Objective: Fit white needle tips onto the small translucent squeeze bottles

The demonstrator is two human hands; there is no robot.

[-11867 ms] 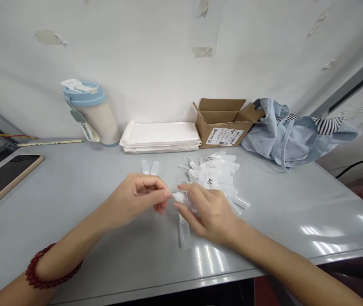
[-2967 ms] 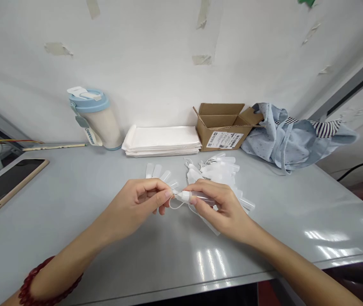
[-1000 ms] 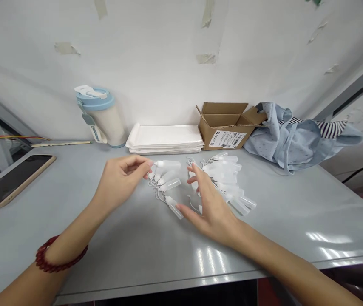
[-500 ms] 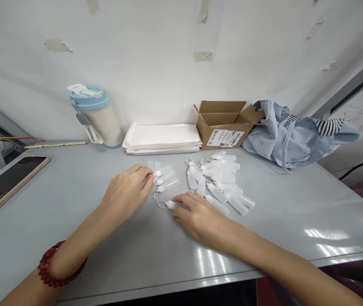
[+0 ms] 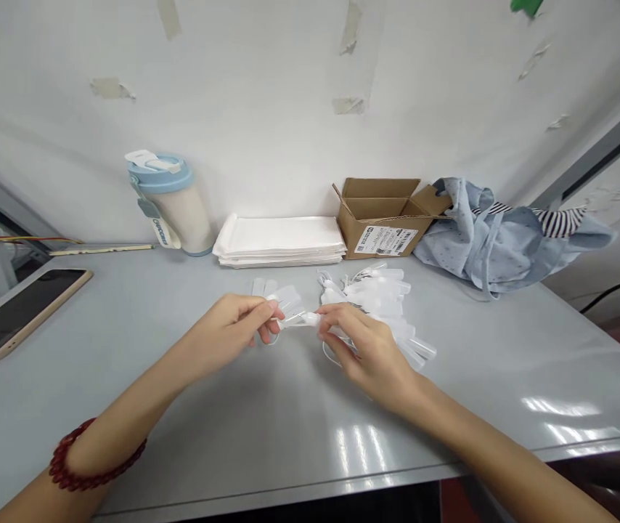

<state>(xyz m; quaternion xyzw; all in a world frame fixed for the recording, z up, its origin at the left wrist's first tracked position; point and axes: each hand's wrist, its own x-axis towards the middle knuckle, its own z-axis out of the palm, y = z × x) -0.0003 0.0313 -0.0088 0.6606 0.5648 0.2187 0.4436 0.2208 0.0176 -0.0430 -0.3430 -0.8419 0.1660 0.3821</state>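
Observation:
My left hand (image 5: 242,323) is closed in a pinch over the tops and white cords of several small clear plastic bottles (image 5: 287,297). A stretched pair of thin cords leads from those fingertips to a small bottle's white cap (image 5: 311,318). My right hand (image 5: 361,349) grips that bottle just behind the cap, and its fingers hide most of the body. Beyond and under the right hand lies a loose heap of similar bottles (image 5: 383,294), with white caps and cords. A cord loop hangs below the right fingers.
A stack of white padded sheets or envelopes (image 5: 282,238) lies against the wall beside an open cardboard box (image 5: 380,229). A blue-lidded tumbler (image 5: 179,211) stands on the left, beyond a phone (image 5: 16,312). Blue fabric (image 5: 484,247) is bundled at the right on the grey table (image 5: 245,443).
My right hand has lifted its bottle off the table and moved it up and slightly right, drawing the cords straight. My left hand has shifted slightly right, pinching the cords.

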